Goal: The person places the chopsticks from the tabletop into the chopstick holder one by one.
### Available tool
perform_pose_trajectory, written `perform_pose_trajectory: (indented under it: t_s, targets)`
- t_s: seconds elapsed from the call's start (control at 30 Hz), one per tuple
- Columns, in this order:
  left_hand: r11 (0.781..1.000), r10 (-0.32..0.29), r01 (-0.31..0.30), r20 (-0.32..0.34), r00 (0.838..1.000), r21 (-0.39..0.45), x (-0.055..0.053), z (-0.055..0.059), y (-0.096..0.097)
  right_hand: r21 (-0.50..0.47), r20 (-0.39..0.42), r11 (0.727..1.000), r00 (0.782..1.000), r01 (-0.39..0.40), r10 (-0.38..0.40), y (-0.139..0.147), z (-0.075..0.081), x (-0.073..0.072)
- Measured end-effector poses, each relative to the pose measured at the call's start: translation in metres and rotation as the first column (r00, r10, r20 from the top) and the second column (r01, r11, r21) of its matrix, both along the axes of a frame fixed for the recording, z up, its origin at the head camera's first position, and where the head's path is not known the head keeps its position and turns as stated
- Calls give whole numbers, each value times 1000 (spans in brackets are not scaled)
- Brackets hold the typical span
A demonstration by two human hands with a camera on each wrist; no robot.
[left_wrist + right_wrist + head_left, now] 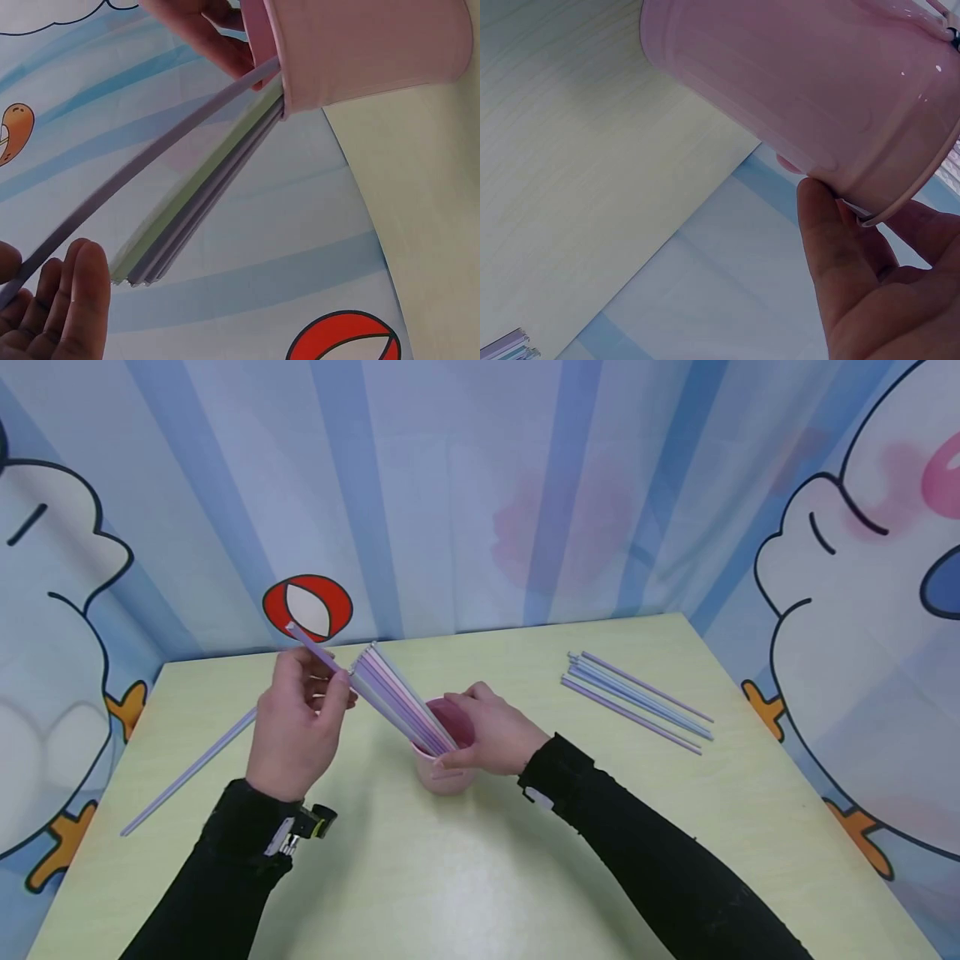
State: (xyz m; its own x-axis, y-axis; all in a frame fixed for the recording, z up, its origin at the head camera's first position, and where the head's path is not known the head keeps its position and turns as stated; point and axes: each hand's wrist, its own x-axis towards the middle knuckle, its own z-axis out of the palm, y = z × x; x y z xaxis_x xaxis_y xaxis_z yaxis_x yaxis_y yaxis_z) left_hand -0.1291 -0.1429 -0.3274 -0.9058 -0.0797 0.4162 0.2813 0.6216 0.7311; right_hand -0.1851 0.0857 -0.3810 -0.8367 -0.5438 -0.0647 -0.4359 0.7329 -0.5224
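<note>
Left grip: the left hand (296, 722) pinches one purple straw (318, 650) between thumb and fingers; its lower end enters the cup's mouth.
Right grip: the right hand (487, 735) holds the pink cup (442, 782) at its rim, from the right side.
Cup's place: middle of the table (525, 877); whether its base sits flat, I cannot tell.
Straw handling: probably very light, rather stiff along the length but easy to bend or crush; smooth, so a soft pinch near the upper end should be enough.
Cup handling: likely light and firm, maybe slippery; the rim and upper wall give the surest hold.
Cup shape: round, glossy wall with a rolled edge.
Straw bundle (397, 702): thin tubes, purple, pinkish and pale green, leaning out to the far left.
Loose straws: a blue and purple group (637, 697) lies at right; at least one purple straw (191, 770) lies at left.
Surfaces: pale wood-grain table; striped, softly creased cloth (450, 485) on the far side.
</note>
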Motion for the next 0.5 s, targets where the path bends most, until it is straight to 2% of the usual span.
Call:
perform_pose_trajectory:
  t_s: [0.27,0.5]
  targets:
    - [994,20,-16,36,999,-111,-2,-13,2,-7,-12,1000,1000,-12,12,1,-1,0]
    - [979,41,-33,33,999,-200,-3,-26,3,-26,-33,999,999,-29,28,1,-1,0]
